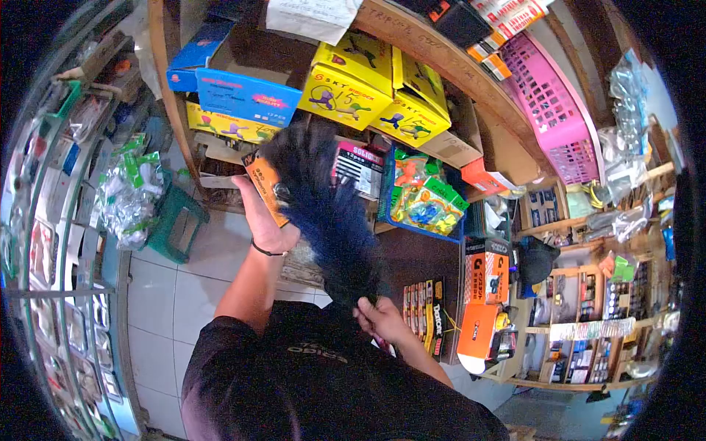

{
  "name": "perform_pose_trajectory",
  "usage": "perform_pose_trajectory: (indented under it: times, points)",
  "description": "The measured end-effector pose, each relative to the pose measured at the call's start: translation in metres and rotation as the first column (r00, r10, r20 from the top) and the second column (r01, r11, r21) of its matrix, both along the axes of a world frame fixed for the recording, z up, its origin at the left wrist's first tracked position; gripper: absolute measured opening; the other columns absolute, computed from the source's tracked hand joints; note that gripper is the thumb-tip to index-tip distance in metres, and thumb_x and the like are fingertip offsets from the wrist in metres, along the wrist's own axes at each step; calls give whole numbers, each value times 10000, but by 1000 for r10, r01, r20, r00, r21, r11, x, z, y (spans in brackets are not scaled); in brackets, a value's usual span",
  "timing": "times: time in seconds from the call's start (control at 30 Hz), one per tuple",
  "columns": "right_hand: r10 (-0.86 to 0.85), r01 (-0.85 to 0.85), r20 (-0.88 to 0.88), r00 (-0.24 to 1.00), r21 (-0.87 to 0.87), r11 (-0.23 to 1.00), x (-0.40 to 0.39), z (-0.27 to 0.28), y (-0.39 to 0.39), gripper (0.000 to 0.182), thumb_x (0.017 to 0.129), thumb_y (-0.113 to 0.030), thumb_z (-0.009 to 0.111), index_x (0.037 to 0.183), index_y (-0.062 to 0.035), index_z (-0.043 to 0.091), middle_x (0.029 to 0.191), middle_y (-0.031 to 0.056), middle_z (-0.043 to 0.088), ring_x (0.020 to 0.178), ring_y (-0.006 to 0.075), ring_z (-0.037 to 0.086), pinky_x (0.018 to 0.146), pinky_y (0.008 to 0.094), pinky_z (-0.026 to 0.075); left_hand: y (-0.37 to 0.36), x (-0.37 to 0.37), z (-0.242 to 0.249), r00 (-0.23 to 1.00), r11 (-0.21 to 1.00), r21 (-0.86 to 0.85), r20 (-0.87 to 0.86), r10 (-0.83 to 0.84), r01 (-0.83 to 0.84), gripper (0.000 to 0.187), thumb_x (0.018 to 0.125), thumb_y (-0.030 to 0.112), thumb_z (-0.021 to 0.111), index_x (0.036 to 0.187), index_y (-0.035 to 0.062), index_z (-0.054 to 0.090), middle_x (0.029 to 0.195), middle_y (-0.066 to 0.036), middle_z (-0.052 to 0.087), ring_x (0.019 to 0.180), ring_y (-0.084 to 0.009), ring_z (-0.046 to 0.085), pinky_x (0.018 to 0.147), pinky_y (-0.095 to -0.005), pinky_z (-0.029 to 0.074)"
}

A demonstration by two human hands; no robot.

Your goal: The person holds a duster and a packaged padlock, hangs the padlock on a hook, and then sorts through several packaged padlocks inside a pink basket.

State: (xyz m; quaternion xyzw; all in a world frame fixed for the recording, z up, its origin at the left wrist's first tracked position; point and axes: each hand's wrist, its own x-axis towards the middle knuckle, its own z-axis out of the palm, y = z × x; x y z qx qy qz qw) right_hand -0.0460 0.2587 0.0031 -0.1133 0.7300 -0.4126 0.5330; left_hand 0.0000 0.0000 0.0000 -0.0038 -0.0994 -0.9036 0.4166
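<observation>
My left hand (pixel 266 222) is closed around a small orange and black box (pixel 265 189), held up at the shelf front with the palm under its side. In my right hand (pixel 382 322) is the handle end of a feather duster, gripped close to my chest. The duster's dark, fluffy feathers (pixel 331 220) stretch up and leftward across the shelf, blurred by motion. Their upper part lies against or just in front of the orange box. Behind the feathers, a dark-and-white carton (pixel 358 170) is partly hidden.
Yellow cartons (pixel 346 84) and a blue open box (pixel 246 95) fill the shelf ahead. A blue basket (pixel 423 229) holds colourful packets. Higher right hangs a pink basket (pixel 551 103). Orange boxes (pixel 485 272) stand right; a green stool (pixel 176 228) and glass case (pixel 66 294) are left.
</observation>
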Motion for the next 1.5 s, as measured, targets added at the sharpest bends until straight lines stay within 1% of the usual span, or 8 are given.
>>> perform_pose_trajectory:
  times: [0.17,0.23,0.4,0.5,0.67,1.07,1.17,1.5]
  points:
    - [181,-187,-178,967,-16,982,-9,7,7,401,862,-390,413,675,-50,512,481,-2,437,371,89,381,349,237,308,-11,-21,-12,835,890,-252,-321,-447,379,665,802,581,298,1285,125,259,1236,-165,379,1059,-390,414,873,-544,334]
    - [61,-63,-69,996,-26,998,-11,0,12,420,860,-399,411,675,-39,522,484,0,444,366,93,384,357,237,316,9,-11,28,945,977,130,-301,-125,170,660,798,551,349,1294,131,234,1210,-220,380,1063,-393,412,868,-561,329]
    - [197,-196,-136,971,20,980,-13,10,9,449,849,-413,428,645,-25,527,457,14,432,359,104,385,350,256,310,-12,-28,-12,730,821,-435,-411,-546,370,643,818,580,218,1288,143,268,1230,-140,400,1102,-328,407,917,-523,301]
    - [-12,12,-18,1000,-17,1000,-8,16,5,444,851,-402,431,653,-18,533,454,17,433,364,106,380,357,268,304,11,-13,23,984,987,91,-132,-119,132,614,835,548,227,1293,140,251,1194,-142,433,1082,-333,424,918,-515,305]
    - [221,-229,-230,948,-8,973,-8,5,12,415,857,-390,427,673,-34,535,489,2,445,419,102,401,395,261,325,-6,-10,-14,801,864,-243,-328,-501,440,668,818,534,329,1317,131,143,1196,-253,384,1051,-418,423,896,-542,306]
    - [331,-338,-119,936,-41,940,-10,-15,-13,421,846,-408,439,657,-44,535,505,-4,461,447,81,403,414,245,320,-2,38,27,993,993,-13,-8,120,-120,649,818,563,277,1274,102,293,1228,-100,414,1087,-325,419,925,-522,287]
    - [454,-469,-119,883,-158,869,-9,-12,-20,357,865,-340,441,691,-36,511,502,-27,406,428,58,330,410,209,279,-34,40,-18,925,899,-396,-237,-297,187,600,822,548,289,1273,151,302,1227,-129,404,1047,-324,443,893,-507,332]
    - [424,-429,-175,889,13,903,-6,12,-41,397,869,-372,415,682,-36,514,511,-17,426,459,64,371,429,228,312,-36,48,-1,946,936,-321,-231,-227,146,649,820,544,284,1287,93,255,1233,-133,393,1012,-355,461,872,-532,339]
